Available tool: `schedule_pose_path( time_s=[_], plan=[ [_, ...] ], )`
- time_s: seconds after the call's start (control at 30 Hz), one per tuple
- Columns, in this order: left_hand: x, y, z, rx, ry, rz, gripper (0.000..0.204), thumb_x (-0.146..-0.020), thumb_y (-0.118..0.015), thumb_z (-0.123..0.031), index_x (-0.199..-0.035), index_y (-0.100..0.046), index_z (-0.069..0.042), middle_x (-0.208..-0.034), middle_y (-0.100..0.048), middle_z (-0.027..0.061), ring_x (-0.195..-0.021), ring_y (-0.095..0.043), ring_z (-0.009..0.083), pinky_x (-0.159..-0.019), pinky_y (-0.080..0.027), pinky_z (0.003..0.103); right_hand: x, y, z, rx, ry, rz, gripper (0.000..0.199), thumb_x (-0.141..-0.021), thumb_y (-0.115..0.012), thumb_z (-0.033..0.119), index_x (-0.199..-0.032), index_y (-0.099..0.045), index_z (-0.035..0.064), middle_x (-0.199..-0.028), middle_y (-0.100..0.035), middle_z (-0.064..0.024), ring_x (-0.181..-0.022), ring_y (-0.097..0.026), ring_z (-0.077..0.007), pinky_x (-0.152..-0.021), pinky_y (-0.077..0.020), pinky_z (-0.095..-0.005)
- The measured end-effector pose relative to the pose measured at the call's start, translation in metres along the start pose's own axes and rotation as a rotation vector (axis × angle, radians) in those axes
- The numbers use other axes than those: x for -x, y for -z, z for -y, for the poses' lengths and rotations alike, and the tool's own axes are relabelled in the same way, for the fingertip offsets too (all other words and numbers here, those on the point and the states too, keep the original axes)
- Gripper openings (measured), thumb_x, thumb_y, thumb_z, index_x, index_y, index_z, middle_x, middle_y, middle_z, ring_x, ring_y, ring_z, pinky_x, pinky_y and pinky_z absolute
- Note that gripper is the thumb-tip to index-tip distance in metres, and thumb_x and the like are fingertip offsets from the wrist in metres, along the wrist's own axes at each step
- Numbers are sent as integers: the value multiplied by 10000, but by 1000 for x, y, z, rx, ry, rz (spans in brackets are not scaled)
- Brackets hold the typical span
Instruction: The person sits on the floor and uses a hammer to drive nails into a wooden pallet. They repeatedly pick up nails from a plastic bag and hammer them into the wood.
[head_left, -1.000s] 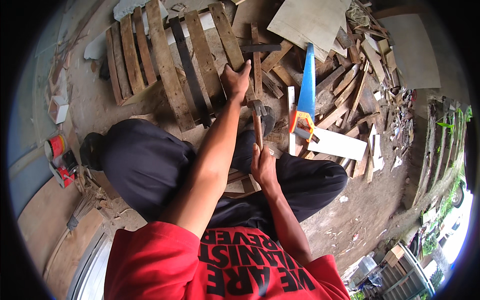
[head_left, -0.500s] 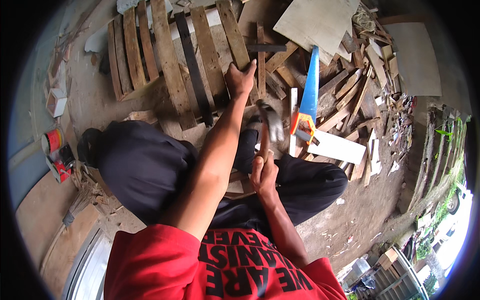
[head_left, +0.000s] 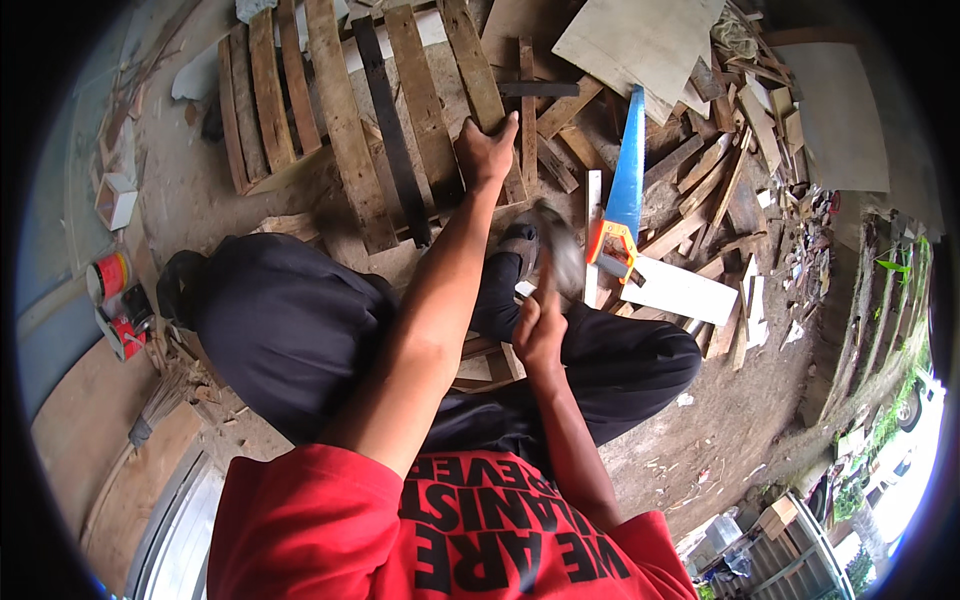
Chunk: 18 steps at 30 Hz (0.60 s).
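Observation:
A pallet-like frame of worn wooden slats [head_left: 335, 120] lies in front of me, one of its slats dark. My left hand [head_left: 486, 152] is closed round the near part of its rightmost slat [head_left: 468, 55], thumb up; the fingers' undersides are hidden. In my right hand [head_left: 541, 335], closed round the wooden handle, is a hammer [head_left: 563, 258]. Its metal head is smeared by motion and stands over my shoe, to the right of the slat and apart from it.
A handsaw [head_left: 627, 170] with a blue blade and orange handle lies on the right, beside a white board [head_left: 682, 291]. Behind it spreads a heap of scrap wood [head_left: 715, 190] under a pale sheet [head_left: 635, 45]. Paint cans [head_left: 110, 277] stand at the left.
My right hand and the hammer have shifted slightly right, and the hammer head is now blurred. My left hand keeps its grip on the slat. The whole view has shifted a little.

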<state>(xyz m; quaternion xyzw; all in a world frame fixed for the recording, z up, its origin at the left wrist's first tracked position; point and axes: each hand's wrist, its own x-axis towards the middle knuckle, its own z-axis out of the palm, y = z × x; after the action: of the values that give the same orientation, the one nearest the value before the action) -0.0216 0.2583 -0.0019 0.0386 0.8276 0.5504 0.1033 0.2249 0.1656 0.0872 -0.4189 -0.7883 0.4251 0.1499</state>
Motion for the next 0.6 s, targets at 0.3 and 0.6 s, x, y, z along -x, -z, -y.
schedule_pose_path(
  time_s=[0.3,0.6],
  plan=[
    [0,-1,-5,-7,22,-10,595,-747,-797,-479,-915,-633,67,-890,-691,269,-853,-686,426,-750,-531,476,-2,14,8,-122,68,-47,265,-1018,-491,234,-973,-498,-28,-621,-581,-242,-611,-634,-467,-505,-458,-491],
    [-1,5,-7,-37,53,30,630,-748,-788,-518,-959,-657,61,-927,-708,250,-886,-690,419,-794,-532,461,-1,14,11,-21,22,65,207,-1001,-516,189,-1018,-498,-16,-661,-597,-225,-627,-636,-457,-515,-480,-487]
  ],
)
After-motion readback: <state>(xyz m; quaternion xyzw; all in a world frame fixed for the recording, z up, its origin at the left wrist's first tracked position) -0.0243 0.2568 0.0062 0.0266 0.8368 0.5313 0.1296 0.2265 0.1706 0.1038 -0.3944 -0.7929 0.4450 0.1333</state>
